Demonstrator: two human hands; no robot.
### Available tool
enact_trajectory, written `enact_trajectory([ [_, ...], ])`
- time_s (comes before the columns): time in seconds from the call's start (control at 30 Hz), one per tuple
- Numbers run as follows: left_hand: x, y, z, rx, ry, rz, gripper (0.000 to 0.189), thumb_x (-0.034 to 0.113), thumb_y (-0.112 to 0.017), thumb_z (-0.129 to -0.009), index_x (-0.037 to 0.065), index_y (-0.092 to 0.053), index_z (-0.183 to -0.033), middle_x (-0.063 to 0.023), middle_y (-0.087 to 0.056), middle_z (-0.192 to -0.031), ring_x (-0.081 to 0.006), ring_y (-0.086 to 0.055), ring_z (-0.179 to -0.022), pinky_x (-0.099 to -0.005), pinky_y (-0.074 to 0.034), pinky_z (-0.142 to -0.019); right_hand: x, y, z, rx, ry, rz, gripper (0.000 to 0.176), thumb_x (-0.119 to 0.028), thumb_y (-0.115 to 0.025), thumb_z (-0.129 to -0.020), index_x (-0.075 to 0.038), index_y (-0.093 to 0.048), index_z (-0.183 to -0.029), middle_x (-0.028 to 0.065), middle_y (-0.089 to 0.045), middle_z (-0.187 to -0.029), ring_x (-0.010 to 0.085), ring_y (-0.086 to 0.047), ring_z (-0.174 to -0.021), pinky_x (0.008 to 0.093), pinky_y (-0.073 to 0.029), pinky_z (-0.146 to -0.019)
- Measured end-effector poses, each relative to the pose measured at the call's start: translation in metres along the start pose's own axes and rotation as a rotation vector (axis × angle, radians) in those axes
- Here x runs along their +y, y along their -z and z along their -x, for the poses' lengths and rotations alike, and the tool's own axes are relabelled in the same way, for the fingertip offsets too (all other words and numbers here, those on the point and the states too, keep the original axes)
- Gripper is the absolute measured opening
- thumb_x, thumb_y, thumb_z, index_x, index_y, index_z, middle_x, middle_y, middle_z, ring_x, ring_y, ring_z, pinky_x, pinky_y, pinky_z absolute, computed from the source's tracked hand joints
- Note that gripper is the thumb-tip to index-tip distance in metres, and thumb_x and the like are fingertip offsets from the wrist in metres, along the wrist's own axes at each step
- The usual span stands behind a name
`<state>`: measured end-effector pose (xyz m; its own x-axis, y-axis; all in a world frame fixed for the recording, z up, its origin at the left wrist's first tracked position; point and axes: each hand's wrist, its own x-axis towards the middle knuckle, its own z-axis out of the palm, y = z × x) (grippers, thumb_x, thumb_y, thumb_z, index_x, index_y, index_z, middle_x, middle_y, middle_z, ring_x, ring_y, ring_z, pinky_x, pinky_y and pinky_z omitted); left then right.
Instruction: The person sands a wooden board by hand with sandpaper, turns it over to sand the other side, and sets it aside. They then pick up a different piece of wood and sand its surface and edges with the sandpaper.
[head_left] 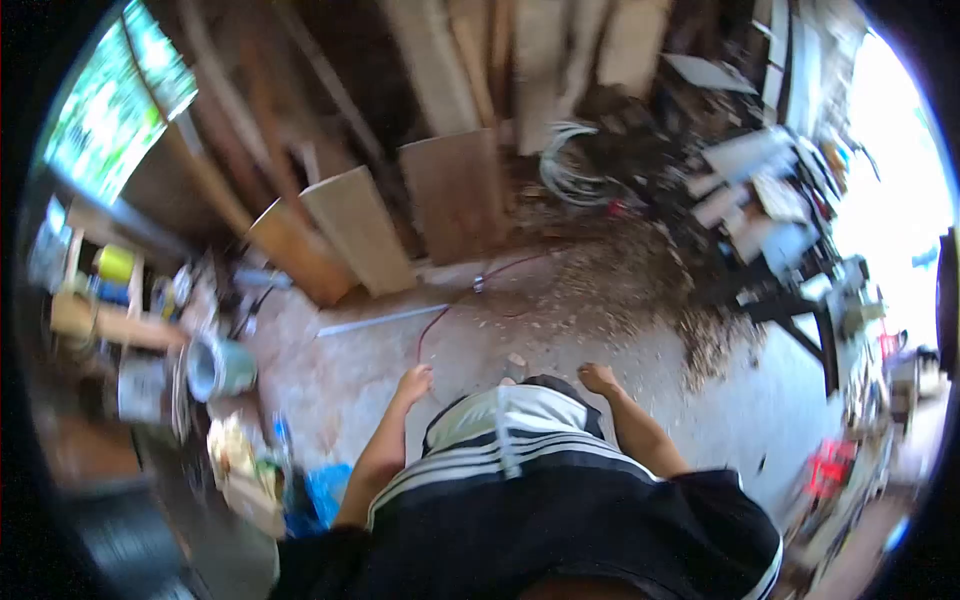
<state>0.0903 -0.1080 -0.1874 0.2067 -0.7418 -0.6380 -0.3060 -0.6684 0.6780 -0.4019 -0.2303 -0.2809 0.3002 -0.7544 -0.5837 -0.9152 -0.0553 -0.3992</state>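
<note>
My left hand [415,383] hangs beside my left thigh with its fingers curled in; whether anything is inside them I cannot tell. A thin red cord [432,324] runs over the floor and overlaps the top of this hand in the view. On the other side my right hand [598,378] is loosely closed beside the right thigh, with nothing showing in it. Ahead of both hands a pale narrow strip [382,320] lies on the concrete floor [345,370]. The cord passes a small shiny piece [478,285] near the strip's far end.
Wooden boards [358,230] lean along the far wall. Wood shavings [630,285] cover the floor ahead right, below a coil of pale cable [570,170]. A dark metal stand [805,315] is at the right, a red crate [830,468] nearer. A bucket [222,366] lies left.
</note>
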Motion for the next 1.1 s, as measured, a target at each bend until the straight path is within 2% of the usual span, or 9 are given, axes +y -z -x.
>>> enact_trajectory([
  [0.03, 0.008, 0.002, 0.000, -0.021, -0.028, 0.054, 0.038, 0.021, -0.057, -0.088, 0.007, -0.061, -0.123, -0.0131, -0.069, -0.099, -0.0196, -0.067, -0.083, -0.0324, -0.052, -0.075, 0.026, -0.039, -0.026, -0.136, 0.194, 0.159, 0.033, -0.028, -0.047, -0.090, -0.010, -0.068, -0.107, 0.0141, -0.064, -0.117, 0.0325, -0.059, -0.111, 0.0418, -0.048, -0.092],
  [0.1, 0.016, 0.005, 0.001, -0.083, -0.073, 0.099, 0.038, 0.018, -0.057, -0.089, 0.006, -0.059, -0.125, -0.0119, -0.069, -0.100, -0.0183, -0.067, -0.083, -0.0318, -0.052, -0.075, -0.045, 0.004, 0.026, -0.093, -0.050, -0.005, 0.035, -0.030, -0.046, -0.090, -0.010, -0.066, -0.111, 0.0150, -0.064, -0.117, 0.0325, -0.057, -0.114, 0.0417, -0.046, -0.096],
  [0.33, -0.064, 0.003, 0.048, -0.107, 0.104, 0.195, 0.036, 0.019, -0.057, -0.090, 0.007, -0.060, -0.124, -0.0090, -0.069, -0.098, -0.0140, -0.065, -0.078, -0.0258, -0.047, -0.057, -0.139, 0.049, 0.080, -0.023, -0.047, -0.014, 0.038, -0.028, -0.044, -0.090, -0.011, -0.063, -0.118, 0.0162, -0.062, -0.123, 0.0375, -0.060, -0.111, 0.0459, -0.048, -0.095],
  [0.4, -0.110, 0.006, 0.063, -0.207, 0.254, 0.118, 0.039, 0.019, -0.058, -0.088, 0.006, -0.059, -0.125, -0.0103, -0.068, -0.102, -0.0141, -0.065, -0.077, -0.0248, -0.045, -0.054, -0.139, 0.044, 0.094, -0.012, -0.065, -0.021, 0.037, -0.027, -0.044, -0.090, -0.011, -0.063, -0.117, 0.0164, -0.063, -0.122, 0.0371, -0.060, -0.111, 0.0457, -0.048, -0.094],
  [0.5, -0.130, 0.022, 0.105, -0.339, 0.007, -0.228, 0.042, 0.020, -0.058, -0.087, 0.008, -0.057, -0.127, -0.0104, -0.066, -0.105, -0.0159, -0.065, -0.076, -0.0258, -0.045, -0.054, -0.130, 0.027, 0.109, -0.026, -0.072, -0.014, 0.036, -0.025, -0.043, -0.090, -0.010, -0.063, -0.115, 0.0172, -0.064, -0.119, 0.0371, -0.061, -0.109, 0.0465, -0.049, -0.092],
  [0.57, -0.129, 0.027, 0.130, -0.200, 0.294, 0.077, 0.041, 0.021, -0.058, -0.086, 0.010, -0.057, -0.125, -0.0100, -0.065, -0.104, -0.0185, -0.065, -0.077, -0.0283, -0.046, -0.056, -0.112, 0.012, 0.117, -0.071, -0.104, 0.029, 0.035, -0.024, -0.043, -0.090, -0.007, -0.065, -0.112, 0.0180, -0.064, -0.118, 0.0372, -0.062, -0.107, 0.0468, -0.050, -0.090],
  [0.77, -0.271, 0.008, 0.119, -0.164, 0.168, 0.345, 0.035, 0.026, -0.055, -0.089, 0.011, -0.059, -0.121, -0.0069, -0.065, -0.090, -0.0196, -0.065, -0.072, -0.0311, -0.047, -0.055, -0.076, -0.019, 0.131, -0.182, 0.070, 0.247, 0.033, -0.028, -0.045, -0.091, -0.008, -0.071, -0.096, 0.0194, -0.068, -0.102, 0.0375, -0.065, -0.096, 0.0468, -0.052, -0.084],
  [0.87, -0.215, 0.013, 0.131, -0.039, 0.310, 0.433, 0.032, 0.025, -0.056, -0.088, 0.006, -0.064, -0.111, -0.0075, -0.064, -0.085, -0.0205, -0.063, -0.068, -0.0315, -0.046, -0.048, -0.069, -0.025, 0.111, -0.214, 0.135, 0.177, 0.034, -0.035, -0.049, -0.090, -0.012, -0.070, -0.103, 0.0152, -0.067, -0.111, 0.0356, -0.063, -0.102, 0.0452, -0.051, -0.089],
  [1.1, -0.093, 0.055, 0.070, 0.146, 0.246, 0.411, 0.041, 0.023, -0.057, -0.084, 0.000, -0.063, -0.118, -0.0147, -0.066, -0.101, -0.0242, -0.067, -0.077, -0.0324, -0.056, -0.071, -0.106, 0.010, -0.038, -0.302, 0.124, 0.243, 0.034, -0.031, -0.050, -0.088, -0.010, -0.070, -0.106, 0.0167, -0.065, -0.116, 0.0371, -0.060, -0.110, 0.0444, -0.048, -0.094],
])
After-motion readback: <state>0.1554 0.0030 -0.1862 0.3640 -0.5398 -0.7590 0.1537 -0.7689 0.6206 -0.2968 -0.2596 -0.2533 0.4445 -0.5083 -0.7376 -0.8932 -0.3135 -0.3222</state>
